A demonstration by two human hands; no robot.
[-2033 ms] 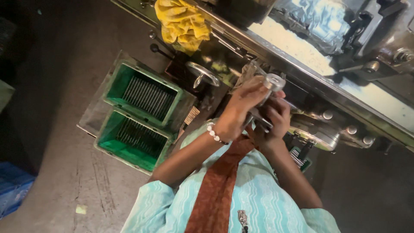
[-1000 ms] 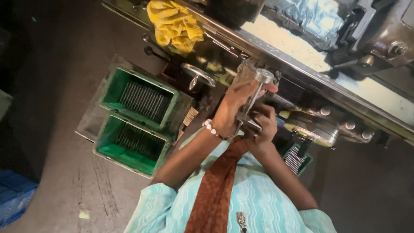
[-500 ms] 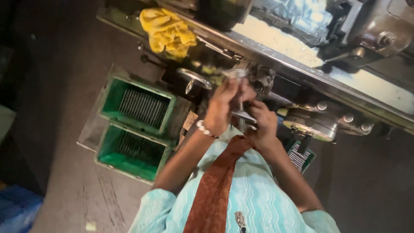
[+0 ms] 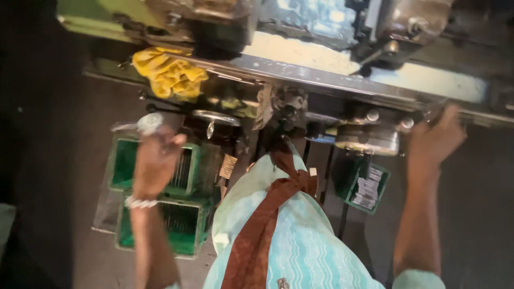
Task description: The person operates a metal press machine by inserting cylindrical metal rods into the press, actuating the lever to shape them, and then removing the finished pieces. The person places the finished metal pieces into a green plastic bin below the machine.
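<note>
My left hand (image 4: 155, 160) is raised over the green crates and is closed around a small round silvery metal part (image 4: 150, 123) that sticks up above the fingers. A white bead bracelet circles that wrist. My right hand (image 4: 433, 139) is stretched far to the right, with its fingers curled against the underside of the machine's metal rail (image 4: 342, 80). Motion blur hides whether it grips anything there. The two hands are wide apart.
Two green crates (image 4: 184, 171) (image 4: 182, 225) holding rows of metal parts stand on the floor at left. A third green crate (image 4: 367, 187) sits lower right. A yellow cloth (image 4: 168, 75) lies on the machine. A handwheel (image 4: 217, 118) juts out nearby.
The hands were together at the machine's middle, working on the metal part. Now the left hand has swung left over the crates with it, and the right hand has reached to the rail.
</note>
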